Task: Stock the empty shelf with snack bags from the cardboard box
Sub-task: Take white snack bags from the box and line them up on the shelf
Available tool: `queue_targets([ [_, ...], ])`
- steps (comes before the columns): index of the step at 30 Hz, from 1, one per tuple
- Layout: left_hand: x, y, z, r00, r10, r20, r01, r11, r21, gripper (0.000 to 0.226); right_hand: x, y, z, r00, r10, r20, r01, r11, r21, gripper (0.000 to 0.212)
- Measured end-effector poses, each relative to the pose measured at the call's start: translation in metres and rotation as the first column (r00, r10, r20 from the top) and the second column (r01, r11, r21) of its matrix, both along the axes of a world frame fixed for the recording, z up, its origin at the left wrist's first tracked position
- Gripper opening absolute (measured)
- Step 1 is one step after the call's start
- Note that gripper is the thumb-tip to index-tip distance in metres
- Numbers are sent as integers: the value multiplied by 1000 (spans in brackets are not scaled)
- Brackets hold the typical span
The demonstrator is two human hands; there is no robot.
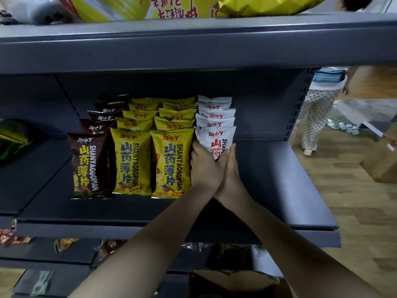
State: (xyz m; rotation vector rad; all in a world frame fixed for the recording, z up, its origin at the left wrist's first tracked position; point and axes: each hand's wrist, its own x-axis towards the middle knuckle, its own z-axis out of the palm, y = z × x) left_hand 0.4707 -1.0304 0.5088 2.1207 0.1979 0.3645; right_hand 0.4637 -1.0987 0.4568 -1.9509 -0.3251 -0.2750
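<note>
On the dark grey shelf (279, 179) stand four rows of snack bags: a brown row (89, 164), two yellow rows (131, 160) (170, 164), and a white row (214, 117) on the right. Both my hands hold the front white bag (216, 139) at its lower part. My left hand (205, 168) grips its left side next to the yellow bag. My right hand (231, 168) cups its right side. The bag's lower half is hidden behind my hands. The cardboard box (234, 282) sits open on the floor below, its inside dark.
The shelf's right portion is bare up to its end post (298, 104). An upper shelf (193, 46) with yellow packs overhangs. Lower shelves hold small packets (64, 244). Another person (318, 108) stands on the wooden floor at right, beside another carton (382, 162).
</note>
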Motion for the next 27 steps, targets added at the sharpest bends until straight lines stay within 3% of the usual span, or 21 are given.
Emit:
queue_targets([
  [3,2,0,-1,1000,-7,-4,7,999,-36,94,-1,2,10,997,72,25,-76,982,173,90],
  [6,3,1,-3,1000,-14,6,14,1000,-23,99,6,-1,13,996,89,21,-91,985,146,71],
  [11,5,0,-4,1000,-12,28,12,1000,-13,99,13,-7,8,995,77,57,-79,997,21,60],
  [18,3,3,0,1000,-21,-20,22,997,72,96,24,-5,-2,995,-18,-97,21,999,30,90],
  [22,-1,4,9,997,-23,-79,33,991,132,90,41,-16,-19,974,-19,-226,-12,991,-133,106],
  [23,-3,3,10,996,-19,-86,31,990,141,88,37,-18,-16,975,-27,-220,-5,990,-143,99],
  [27,-19,0,11,995,-1,-96,24,970,241,74,-4,-22,14,980,-87,-178,43,970,-239,34],
])
